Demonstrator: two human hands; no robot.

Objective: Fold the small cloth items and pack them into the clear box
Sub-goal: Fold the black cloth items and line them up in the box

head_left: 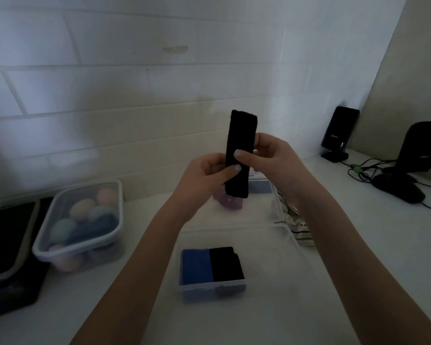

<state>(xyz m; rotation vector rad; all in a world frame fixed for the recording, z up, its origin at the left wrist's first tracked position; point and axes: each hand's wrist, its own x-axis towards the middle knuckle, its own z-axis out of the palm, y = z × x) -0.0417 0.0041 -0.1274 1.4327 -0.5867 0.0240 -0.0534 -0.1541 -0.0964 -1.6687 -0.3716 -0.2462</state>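
Note:
A black cloth strip [241, 131], folded long and narrow, stands upright in the air above the counter. My left hand [204, 174] pinches its lower part from the left, and my right hand [271, 158] pinches it from the right, thumbs on the front. Below, the clear box [291, 235] sits open on the white counter. A folded blue cloth [195, 266] and a folded black cloth [228, 263] lie side by side at its near end. A purple cloth [228, 202] lies behind the box, partly hidden by the strip.
A lidded clear tub [82, 220] of rolled pastel cloths stands at the left, beside a dark tray [8, 242]. A striped cloth [299, 230] lies right of the box. Black speakers [339, 133], cables and a mouse [398, 190] fill the right end. A tiled wall is close behind.

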